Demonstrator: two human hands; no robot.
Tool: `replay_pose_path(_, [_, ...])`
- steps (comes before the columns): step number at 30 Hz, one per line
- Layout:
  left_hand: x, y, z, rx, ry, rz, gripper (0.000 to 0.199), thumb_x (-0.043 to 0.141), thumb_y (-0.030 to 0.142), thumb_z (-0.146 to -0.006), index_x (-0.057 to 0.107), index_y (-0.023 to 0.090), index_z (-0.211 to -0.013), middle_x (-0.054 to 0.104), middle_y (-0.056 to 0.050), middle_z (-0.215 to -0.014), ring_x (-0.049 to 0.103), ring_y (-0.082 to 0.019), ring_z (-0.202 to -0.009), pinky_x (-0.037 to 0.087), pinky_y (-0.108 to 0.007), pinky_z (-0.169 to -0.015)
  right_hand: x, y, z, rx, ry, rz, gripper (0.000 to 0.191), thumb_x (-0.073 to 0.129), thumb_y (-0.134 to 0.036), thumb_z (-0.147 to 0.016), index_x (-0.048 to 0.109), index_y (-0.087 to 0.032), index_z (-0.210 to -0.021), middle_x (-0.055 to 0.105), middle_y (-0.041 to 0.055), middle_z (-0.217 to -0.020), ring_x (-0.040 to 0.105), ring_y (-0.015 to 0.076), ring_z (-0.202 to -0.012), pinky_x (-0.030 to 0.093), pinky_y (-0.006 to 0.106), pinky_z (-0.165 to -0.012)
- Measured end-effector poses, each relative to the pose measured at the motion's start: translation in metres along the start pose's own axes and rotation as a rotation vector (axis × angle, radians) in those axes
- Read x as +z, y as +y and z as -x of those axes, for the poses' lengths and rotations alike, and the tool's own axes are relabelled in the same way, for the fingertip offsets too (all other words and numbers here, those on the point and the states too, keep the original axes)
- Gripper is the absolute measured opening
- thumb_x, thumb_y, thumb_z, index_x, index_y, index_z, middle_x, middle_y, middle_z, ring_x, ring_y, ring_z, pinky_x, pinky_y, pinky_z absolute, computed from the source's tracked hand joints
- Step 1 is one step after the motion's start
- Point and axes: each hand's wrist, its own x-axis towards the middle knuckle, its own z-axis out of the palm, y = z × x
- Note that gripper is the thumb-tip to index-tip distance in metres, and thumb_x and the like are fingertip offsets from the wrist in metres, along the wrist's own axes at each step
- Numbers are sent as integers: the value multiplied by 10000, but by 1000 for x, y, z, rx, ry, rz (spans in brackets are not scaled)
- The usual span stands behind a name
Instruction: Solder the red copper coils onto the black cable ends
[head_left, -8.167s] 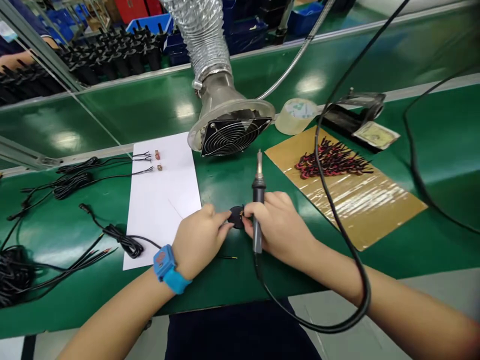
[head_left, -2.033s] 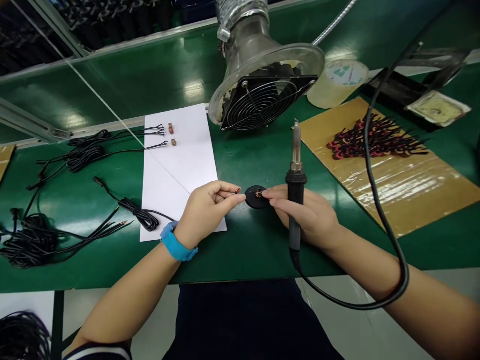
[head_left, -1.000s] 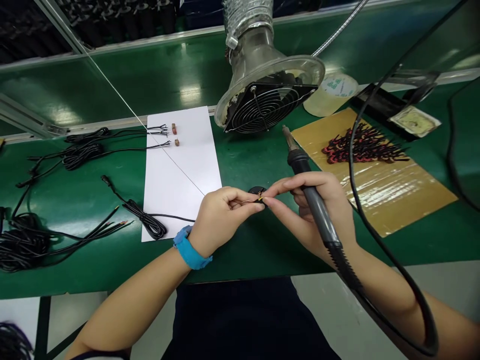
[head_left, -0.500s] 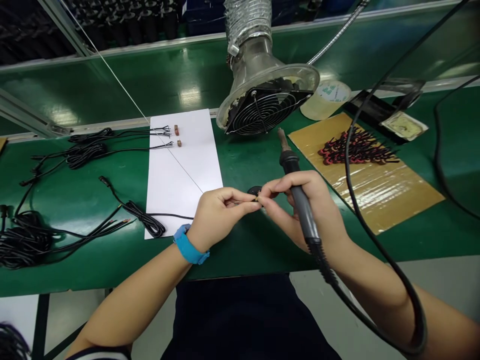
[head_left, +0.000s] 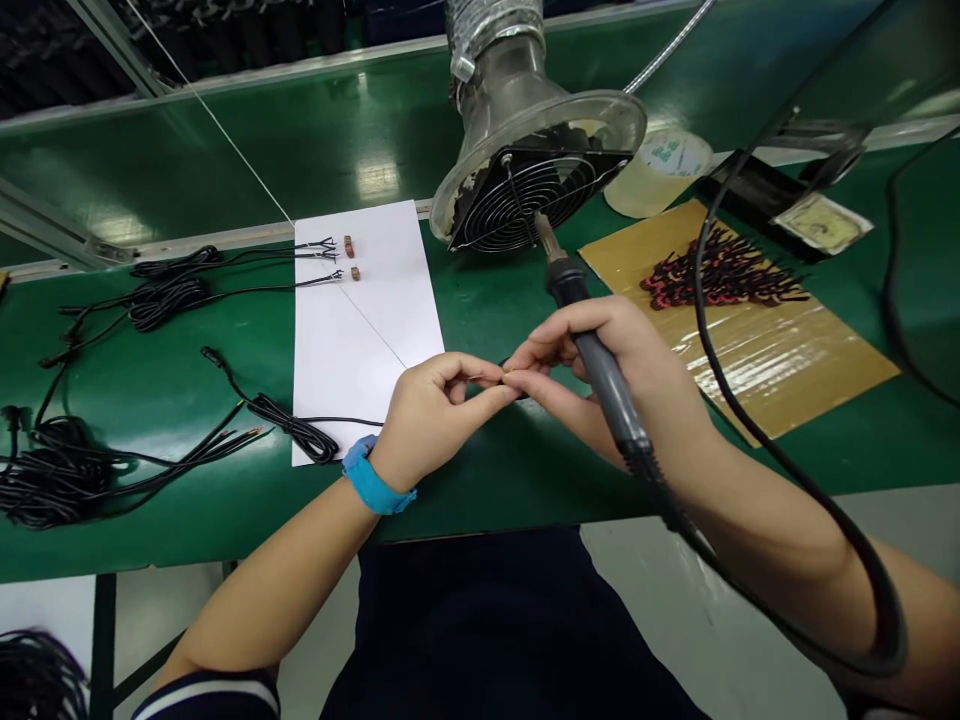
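My left hand [head_left: 439,410], with a blue wristband [head_left: 375,480] below it, pinches the end of a thin wire or cable; the fingertips hide most of it. A black cable [head_left: 349,421] runs from a coil [head_left: 296,428] on the white sheet toward this hand. My right hand [head_left: 622,380] holds a soldering iron [head_left: 609,385] across its palm, tip pointing up and away in front of the fan. Its thumb and forefinger meet the left fingertips at the same tiny piece. A small dark round object sits just behind the fingertips, mostly covered.
Fume extractor [head_left: 540,180] hangs over the bench's back. Cardboard [head_left: 810,375] with red-black pieces [head_left: 720,275], a tape roll [head_left: 660,175] and a black holder [head_left: 772,205] stand right. White paper [head_left: 360,340] carries wire ends and small blocks [head_left: 349,247]. Cable bundles [head_left: 56,470] lie left.
The soldering iron in my right hand has shifted up and left, its tip now before the fan. The fingertips have closed in closer together. The whole view has shifted slightly.
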Motion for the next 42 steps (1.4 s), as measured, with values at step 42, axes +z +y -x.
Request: replay_pose_path(42, [14,-10,-33,84,-4,-330,146,580,204,-774,688,162,-685,676,-21,-702,581,-137,-666,436,-267,-624,-18,33,24,133,128,83,246,464,-273,-903,502,-256,-1146,686,-14,-803,660,125,-709,525,297,-712])
